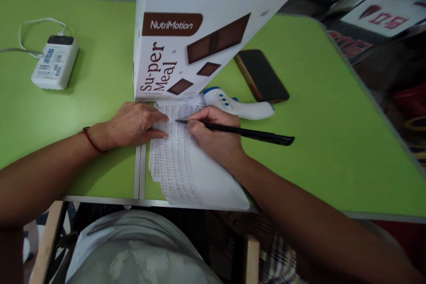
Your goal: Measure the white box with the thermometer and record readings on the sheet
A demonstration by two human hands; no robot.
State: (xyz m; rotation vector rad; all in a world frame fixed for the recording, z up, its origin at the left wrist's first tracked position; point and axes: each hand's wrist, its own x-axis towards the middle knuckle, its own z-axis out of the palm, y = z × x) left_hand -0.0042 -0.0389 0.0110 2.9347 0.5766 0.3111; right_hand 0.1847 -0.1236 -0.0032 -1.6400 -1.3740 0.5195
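Pinching the black pen (253, 133) in curled fingers of the right hand (218, 142), with its tip at the written paper (176, 164) beneath. Resting the left hand (131, 122), half open and gripping nothing, on the paper's upper-left edge, just beside the white box (213, 2).

shirt (146, 248): grey, pale patchy print | left wrist (102, 135): dark-red cord bracelet (92, 142) | forearms (56, 164): bare
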